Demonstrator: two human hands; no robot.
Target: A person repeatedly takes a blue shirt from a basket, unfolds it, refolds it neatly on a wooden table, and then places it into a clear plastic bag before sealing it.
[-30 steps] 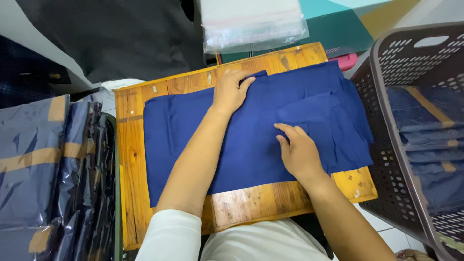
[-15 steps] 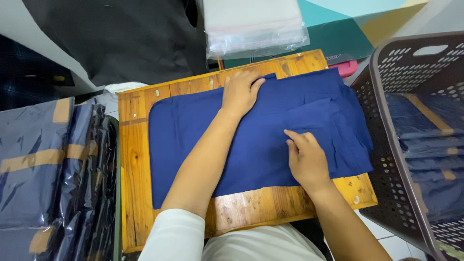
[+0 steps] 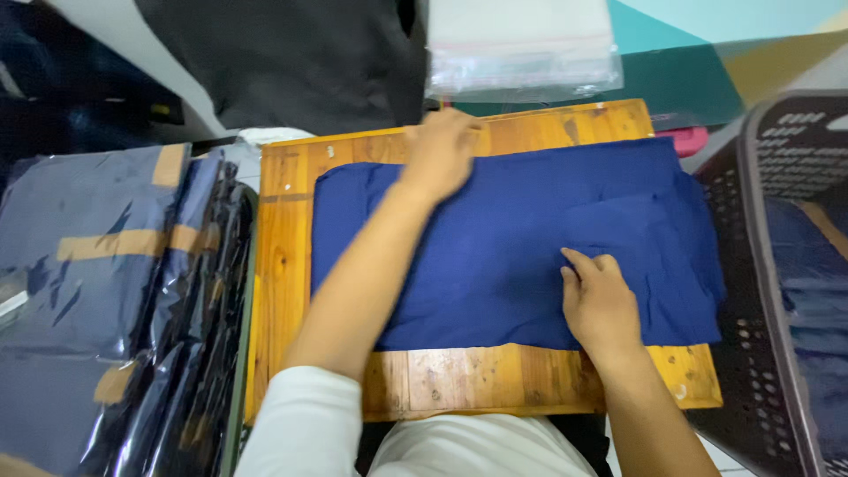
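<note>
A dark blue cloth [image 3: 495, 256] lies spread and folded on a small wooden table [image 3: 459, 380]. My left hand [image 3: 439, 152] rests at the cloth's far edge, blurred, fingers curled down on the fabric near the table's back rim. My right hand [image 3: 599, 300] lies flat on the cloth near its front right part, fingers together and pressing the fabric. Whether the left hand pinches the cloth's edge cannot be told.
A stack of clear plastic bags [image 3: 521, 49] lies beyond the table. Bagged dark blue garments [image 3: 106, 300] are piled at the left. A dark plastic basket [image 3: 786, 283] holding more blue bagged items stands at the right. Black fabric [image 3: 291, 53] lies at the back.
My left hand has slid from the cloth's upper middle up to its far edge. My right hand has stayed on the cloth, shifting slightly toward me.
</note>
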